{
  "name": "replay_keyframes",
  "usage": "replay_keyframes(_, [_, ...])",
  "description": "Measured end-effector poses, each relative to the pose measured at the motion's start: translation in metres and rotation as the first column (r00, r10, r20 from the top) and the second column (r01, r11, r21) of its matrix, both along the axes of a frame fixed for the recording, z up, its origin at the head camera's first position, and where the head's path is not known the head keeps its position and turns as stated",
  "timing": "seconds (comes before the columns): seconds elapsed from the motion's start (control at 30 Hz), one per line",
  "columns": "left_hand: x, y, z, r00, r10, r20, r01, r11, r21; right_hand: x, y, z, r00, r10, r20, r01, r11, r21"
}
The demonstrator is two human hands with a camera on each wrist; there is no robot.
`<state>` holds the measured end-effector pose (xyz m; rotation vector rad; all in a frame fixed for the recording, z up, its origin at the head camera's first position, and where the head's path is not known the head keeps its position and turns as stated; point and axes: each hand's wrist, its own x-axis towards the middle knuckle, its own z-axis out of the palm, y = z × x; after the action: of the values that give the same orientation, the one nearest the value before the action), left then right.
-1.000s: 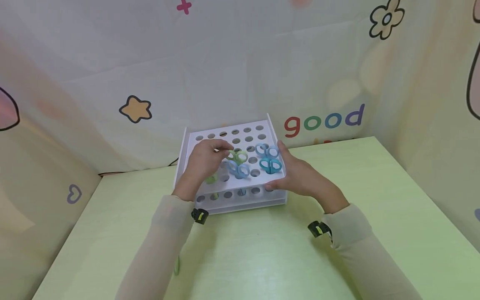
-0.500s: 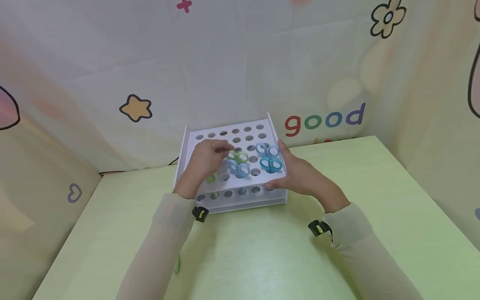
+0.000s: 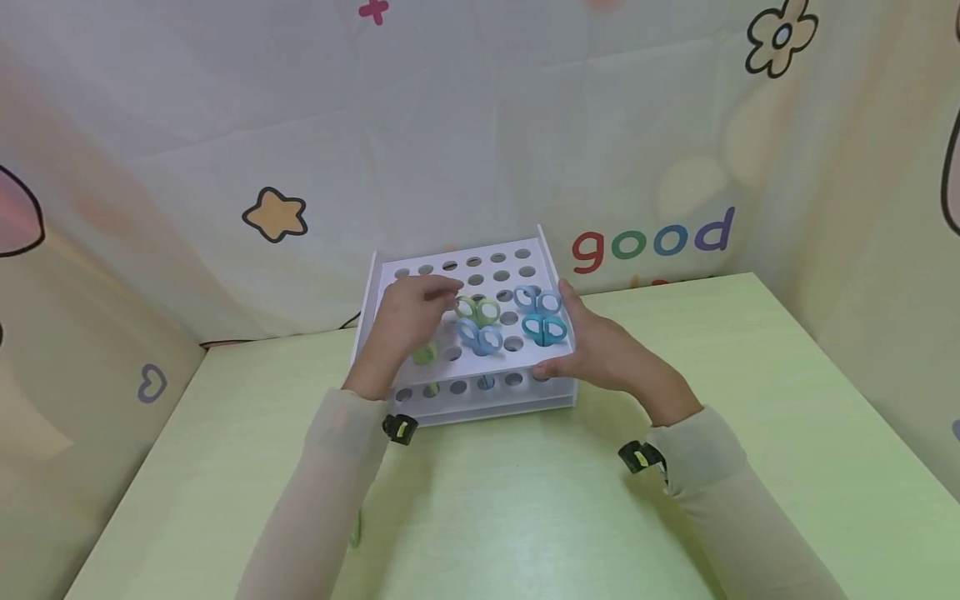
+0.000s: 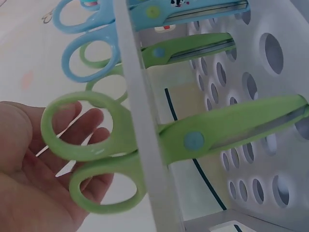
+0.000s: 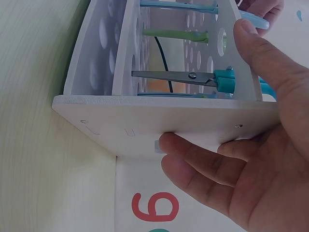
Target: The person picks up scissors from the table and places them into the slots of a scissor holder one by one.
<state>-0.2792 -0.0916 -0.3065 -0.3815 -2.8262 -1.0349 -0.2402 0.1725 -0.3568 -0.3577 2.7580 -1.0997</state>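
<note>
A white rack [image 3: 397,367] with rows of round holes stands at the back of the table, several scissors upright in it. Green scissors [image 3: 477,311] and light blue scissors [image 3: 480,336] sit mid-rack. Teal scissors [image 3: 544,329] and other light blue scissors [image 3: 537,298] stand at the right. My left hand [image 3: 411,312] hovers over the rack's left part, fingers loosely bent and holding nothing visible; in the left wrist view it lies behind the handles of nearer green scissors [image 4: 193,140]. My right hand [image 3: 600,346] grips the rack's right side, thumb [image 5: 263,50] at the top board's front edge.
A green object [image 3: 356,529] lies on the light green table [image 3: 517,500], partly hidden by the left sleeve. Behind the rack hangs a printed cloth [image 3: 450,150]. A dark cable [image 3: 225,342] runs along the table's back edge at left.
My left fingertips have drawn slightly away from the middle green scissors' handles. The right hand keeps its hold on the rack, and the scissors stay in their holes.
</note>
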Motion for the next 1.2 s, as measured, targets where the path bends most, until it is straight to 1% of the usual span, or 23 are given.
replay_keyframes(0.1, [0.004,-0.004,0.001,0.999,0.02,-0.041,-0.018,0.999,0.039,0.0,-0.001,0.0,1.0,0.002,-0.006,-0.002,1.0,0.003])
replay_keyframes(0.2, [0.008,-0.009,0.004,0.998,0.025,-0.064,-0.017,0.993,0.114,0.0,-0.001,0.001,1.0,0.002,-0.008,-0.002,1.0,0.003])
replay_keyframes(0.33, [0.012,-0.017,0.006,0.997,0.028,-0.072,-0.01,0.973,0.232,0.0,-0.001,0.001,1.0,0.005,-0.009,-0.005,1.0,0.0])
replay_keyframes(0.47, [0.019,-0.025,0.009,0.996,0.038,-0.085,-0.012,0.957,0.289,0.0,-0.001,0.0,1.0,0.006,-0.011,-0.006,1.0,0.003])
replay_keyframes(0.6, [0.026,-0.035,0.008,0.995,0.049,-0.091,-0.016,0.944,0.329,0.001,-0.002,0.0,1.0,-0.002,-0.002,0.002,1.0,0.017])
replay_keyframes(0.9, [0.039,-0.058,0.0,0.991,0.091,-0.101,-0.051,0.936,0.348,0.001,-0.002,0.002,1.0,-0.021,0.017,0.02,0.999,0.036])
replay_keyframes(1.03, [0.044,-0.067,-0.004,0.989,0.115,-0.089,-0.076,0.932,0.354,0.001,-0.002,0.002,1.0,-0.017,0.017,0.017,0.999,0.037])
replay_keyframes(1.2, [0.05,-0.08,-0.01,0.988,0.132,-0.083,-0.092,0.922,0.377,0.0,-0.002,0.002,1.0,-0.021,0.013,0.02,0.999,0.047])
